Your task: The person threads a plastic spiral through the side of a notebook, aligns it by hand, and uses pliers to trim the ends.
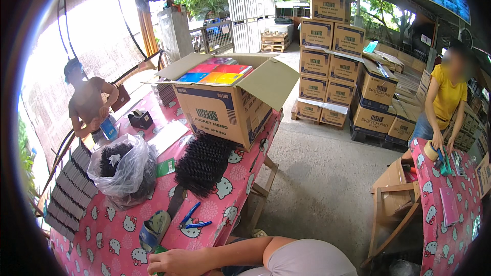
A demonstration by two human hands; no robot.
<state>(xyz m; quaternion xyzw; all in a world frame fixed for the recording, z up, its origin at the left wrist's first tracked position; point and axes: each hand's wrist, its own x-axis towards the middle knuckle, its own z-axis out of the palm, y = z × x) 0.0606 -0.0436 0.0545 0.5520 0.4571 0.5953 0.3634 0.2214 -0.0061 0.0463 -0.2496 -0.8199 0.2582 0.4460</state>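
My right arm, in a pale grey sleeve, reaches leftward across the lower edge to the pink patterned table. My right hand (pixel 171 262) is closed with bent fingers around a green flat thing (pixel 160 249), mostly hidden by the hand. Just beyond it lie a blue-and-green patterned cloth item (pixel 154 231) and blue-handled pliers (pixel 195 220). A pile of black spiral coils (pixel 203 163) lies farther up the table, next to a small green notebook (pixel 166 167). Left of these stands a clear plastic bag (pixel 134 184) with black coils inside. My left hand is out of view.
An open carton (pixel 215 110) of colourful memo pads stands at the table's far right corner. Stacked spiral-bound pads (pixel 71 189) line the left edge. One person (pixel 89 97) works across the table, another (pixel 445 97) at a second table. Stacked cartons (pixel 327 66) stand behind.
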